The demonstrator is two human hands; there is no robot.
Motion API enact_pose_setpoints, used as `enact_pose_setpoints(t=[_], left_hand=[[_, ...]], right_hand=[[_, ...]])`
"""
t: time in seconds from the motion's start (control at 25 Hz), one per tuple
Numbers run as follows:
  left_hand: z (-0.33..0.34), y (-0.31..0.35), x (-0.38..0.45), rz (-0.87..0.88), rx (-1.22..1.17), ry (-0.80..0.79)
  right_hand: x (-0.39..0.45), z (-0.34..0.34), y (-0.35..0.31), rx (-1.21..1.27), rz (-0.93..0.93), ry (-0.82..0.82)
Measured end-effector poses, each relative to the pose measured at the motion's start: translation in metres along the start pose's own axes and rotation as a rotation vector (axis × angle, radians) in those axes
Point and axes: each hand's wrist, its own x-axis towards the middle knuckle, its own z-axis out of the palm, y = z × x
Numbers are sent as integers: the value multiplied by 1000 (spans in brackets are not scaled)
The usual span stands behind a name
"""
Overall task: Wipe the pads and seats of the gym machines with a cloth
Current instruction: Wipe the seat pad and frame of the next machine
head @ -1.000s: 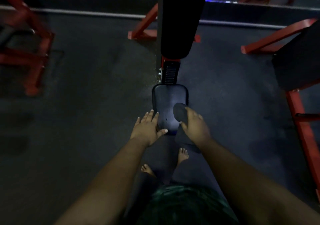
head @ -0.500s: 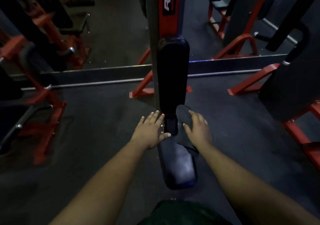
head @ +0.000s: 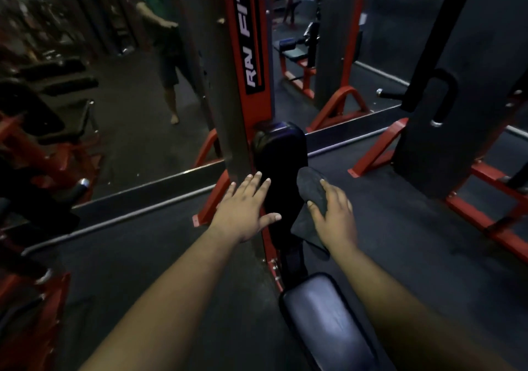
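Black seat (head: 328, 322) lowest in frame, between both forearms. Above it, upright black back pad (head: 278, 170) on the red machine post (head: 248, 41). Left hand (head: 243, 210) flat, fingers spread, on the pad's left edge. Right hand (head: 335, 216) presses a dark cloth (head: 310, 199) against the pad's right side, fingers spread over it. Mirror (head: 128, 84) behind, floor-level.

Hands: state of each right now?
Left hand: open, fingers spread flat against the back pad.
Right hand: holding the dark cloth against the pad.
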Motion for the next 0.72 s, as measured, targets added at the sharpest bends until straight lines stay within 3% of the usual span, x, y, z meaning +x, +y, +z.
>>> enact_pose_setpoints(t=[0.24, 0.4, 0.6, 0.72], left_hand=[[-39, -78, 62, 195, 12, 50], [-58, -111, 119, 318, 1, 39], [-53, -130, 178, 484, 58, 3], [-40, -123, 198, 642, 102, 20]], right_hand=[[29, 38, -71, 29, 80, 256], [77, 71, -102, 57, 115, 341], [148, 125, -96, 16, 184, 321], [166, 131, -71, 54, 146, 453]])
